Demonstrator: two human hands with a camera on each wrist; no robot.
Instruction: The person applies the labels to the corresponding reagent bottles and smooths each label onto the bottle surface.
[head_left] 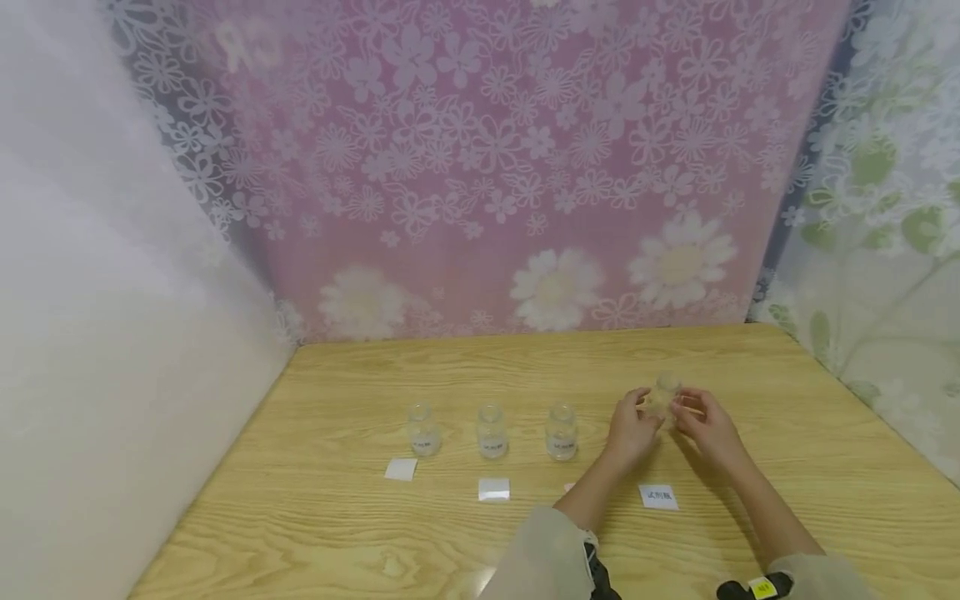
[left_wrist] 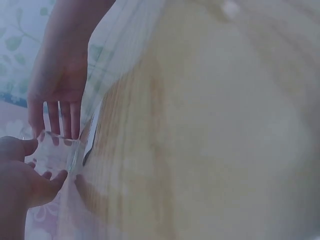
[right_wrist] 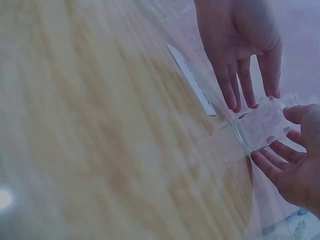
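Both hands hold a small clear glass bottle between them at the right of the table. My left hand is on its left side and my right hand on its right, with thumbs and fingertips against the glass. In the left wrist view the bottle lies between the two sets of fingers. The right wrist view shows the bottle's base close to the tabletop; whether it touches is unclear. A white card with dark writing lies nearer, between the forearms.
Left of the hands, three labelled glass bottles stand in a row: one left, one middle, one right. White cards lie before them, one partly behind my left arm. A flowered curtain hangs behind the wooden table.
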